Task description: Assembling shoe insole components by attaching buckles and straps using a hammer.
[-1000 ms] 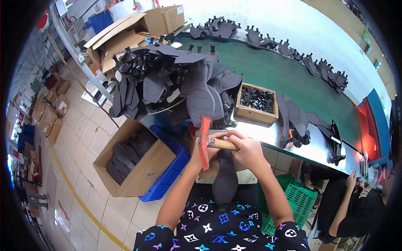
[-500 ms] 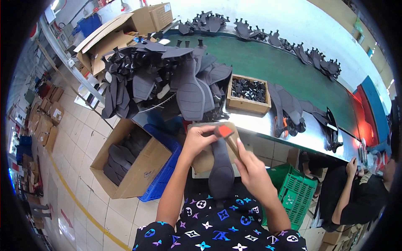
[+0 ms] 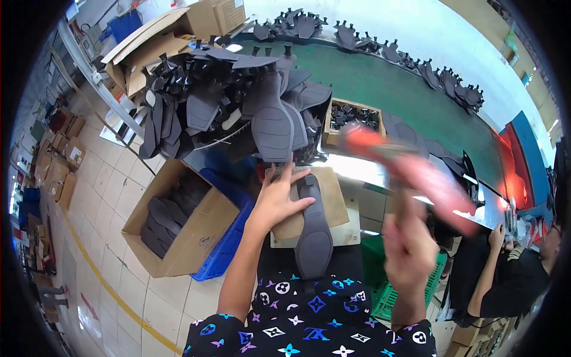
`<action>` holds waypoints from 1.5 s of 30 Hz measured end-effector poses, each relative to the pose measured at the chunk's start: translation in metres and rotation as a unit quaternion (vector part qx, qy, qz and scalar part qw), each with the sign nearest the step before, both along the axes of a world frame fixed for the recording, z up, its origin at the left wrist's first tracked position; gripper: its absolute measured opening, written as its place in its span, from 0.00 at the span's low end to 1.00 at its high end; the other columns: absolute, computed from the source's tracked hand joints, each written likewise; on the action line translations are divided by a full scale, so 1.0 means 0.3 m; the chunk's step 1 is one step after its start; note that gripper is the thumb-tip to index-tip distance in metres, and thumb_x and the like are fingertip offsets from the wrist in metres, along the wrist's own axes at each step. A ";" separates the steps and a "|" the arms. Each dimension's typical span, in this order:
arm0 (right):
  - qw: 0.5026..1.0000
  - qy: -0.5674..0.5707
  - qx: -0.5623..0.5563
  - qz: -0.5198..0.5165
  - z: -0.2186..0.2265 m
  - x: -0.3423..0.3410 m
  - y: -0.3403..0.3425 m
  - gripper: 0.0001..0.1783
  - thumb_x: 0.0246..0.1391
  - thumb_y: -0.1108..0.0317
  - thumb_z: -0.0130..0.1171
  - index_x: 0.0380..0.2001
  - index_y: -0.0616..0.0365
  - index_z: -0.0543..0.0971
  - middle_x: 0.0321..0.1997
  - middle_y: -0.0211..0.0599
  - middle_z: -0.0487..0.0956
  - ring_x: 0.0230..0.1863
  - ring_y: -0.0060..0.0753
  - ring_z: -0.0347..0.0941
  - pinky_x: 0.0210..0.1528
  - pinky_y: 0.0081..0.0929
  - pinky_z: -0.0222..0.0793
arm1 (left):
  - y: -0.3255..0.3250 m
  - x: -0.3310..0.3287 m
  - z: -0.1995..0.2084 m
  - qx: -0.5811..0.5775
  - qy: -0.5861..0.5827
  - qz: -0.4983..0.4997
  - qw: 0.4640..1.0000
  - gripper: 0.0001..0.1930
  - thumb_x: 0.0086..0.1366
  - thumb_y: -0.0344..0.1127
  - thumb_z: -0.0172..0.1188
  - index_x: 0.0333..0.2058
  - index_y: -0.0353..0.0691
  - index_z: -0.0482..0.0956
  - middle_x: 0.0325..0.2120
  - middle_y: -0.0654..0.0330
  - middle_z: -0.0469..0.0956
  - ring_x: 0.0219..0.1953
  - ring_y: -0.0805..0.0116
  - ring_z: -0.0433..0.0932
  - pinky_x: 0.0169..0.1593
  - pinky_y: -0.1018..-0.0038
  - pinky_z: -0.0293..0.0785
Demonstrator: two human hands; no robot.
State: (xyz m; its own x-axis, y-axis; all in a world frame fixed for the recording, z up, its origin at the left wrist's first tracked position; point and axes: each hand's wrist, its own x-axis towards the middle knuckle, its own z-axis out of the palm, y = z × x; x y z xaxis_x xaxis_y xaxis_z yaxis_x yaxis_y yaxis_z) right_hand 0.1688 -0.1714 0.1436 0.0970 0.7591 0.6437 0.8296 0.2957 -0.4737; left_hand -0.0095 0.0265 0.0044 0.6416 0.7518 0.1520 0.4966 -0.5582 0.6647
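Hammer point(image 3: 425, 178) has swung from mid-frame, above the board, out to the right of centre since the last frame; it is now a red motion streak. Left hand point(image 3: 278, 203), earlier pinched beside the hammer head, now lies spread on the board.

Surface and room: long green counter point(image 3: 357, 74) crosses the upper half of the frame, against a pale wall point(image 3: 386, 18). Dark shoe parts are heaped at its left end point(image 3: 270, 128); more line its far edge. Wooden box point(image 3: 328, 116) of small black pieces sits near upper centre. Carton point(image 3: 193, 241) holding grey parts stands at lower left, against a blue crate point(image 3: 225, 238); green crate point(image 3: 389, 297) at lower right. Tiled floor point(image 3: 184, 303) with a yellow line fills the lower left. Seated person point(image 3: 517, 285) at far right.

Work area: long grey sole point(image 3: 314, 250) at lower centre, narrow end on the tan board point(image 3: 333, 196), wide end toward the patterned shirt.

Hands: left opened wide, thumb touching the sole's narrow part, other fingers fanned near the board's far edge. Right hand point(image 3: 410, 247) closed around the hammer's handle; finger detail blurred. Hammer is clear of the sole.
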 end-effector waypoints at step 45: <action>0.912 0.141 -0.201 0.330 0.008 0.038 -0.079 0.14 0.49 0.73 0.63 0.41 0.63 0.85 0.45 0.47 0.84 0.48 0.41 0.81 0.67 0.53 0.57 | -0.521 -0.082 0.409 -0.248 -0.229 -0.225 0.914 0.12 0.62 0.34 0.64 0.40 0.31 0.81 0.35 0.49 0.79 0.36 0.54 0.81 0.39 0.67 0.77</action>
State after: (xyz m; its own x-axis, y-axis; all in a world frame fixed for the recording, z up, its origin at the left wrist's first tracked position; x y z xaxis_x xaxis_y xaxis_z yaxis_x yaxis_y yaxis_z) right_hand 0.1801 -0.1952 0.1458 -0.3467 0.8814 0.3210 0.3627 0.4415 -0.8207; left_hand -0.0341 -0.1299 0.1271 0.8567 0.4775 0.1951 -0.1033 -0.2118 0.9718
